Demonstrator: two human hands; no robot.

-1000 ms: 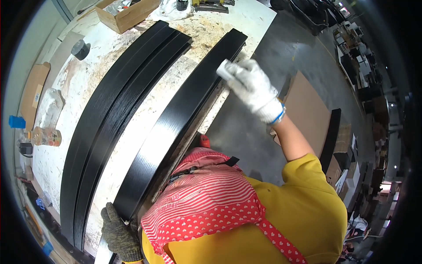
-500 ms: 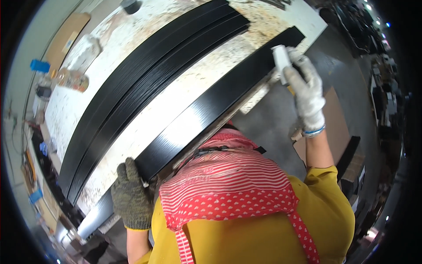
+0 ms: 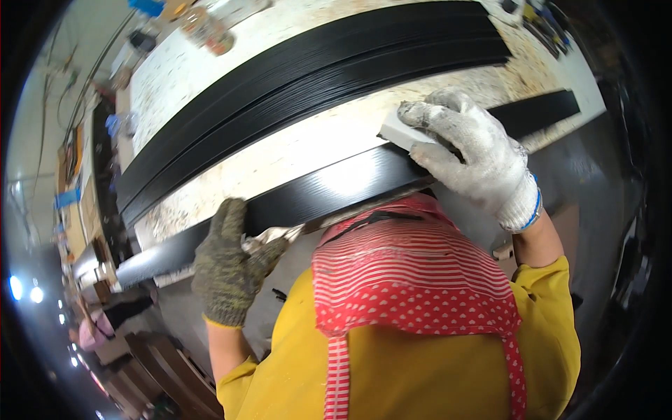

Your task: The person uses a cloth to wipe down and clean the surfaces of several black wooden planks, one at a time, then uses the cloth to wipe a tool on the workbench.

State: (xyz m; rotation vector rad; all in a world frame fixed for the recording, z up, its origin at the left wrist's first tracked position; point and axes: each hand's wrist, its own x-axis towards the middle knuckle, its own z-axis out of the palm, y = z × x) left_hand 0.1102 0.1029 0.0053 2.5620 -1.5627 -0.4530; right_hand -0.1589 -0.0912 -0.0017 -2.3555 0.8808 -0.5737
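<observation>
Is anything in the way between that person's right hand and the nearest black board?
Yes: a white block, gripped in the right hand by the far edge of the black board. Nothing else visible intervenes.

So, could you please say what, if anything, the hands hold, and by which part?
The right hand holds a white block by its opposite sides; the left hand lies across the black board, its grip unclear.

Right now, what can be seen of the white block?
The block is white, straight-edged and flat-faced, with a dark lower edge at its left end; its material is unclear. The gloved right hand grips it between thumb and fingers, hiding part. It sits tilted at the near board's far edge; whether they touch cannot be told.
</observation>
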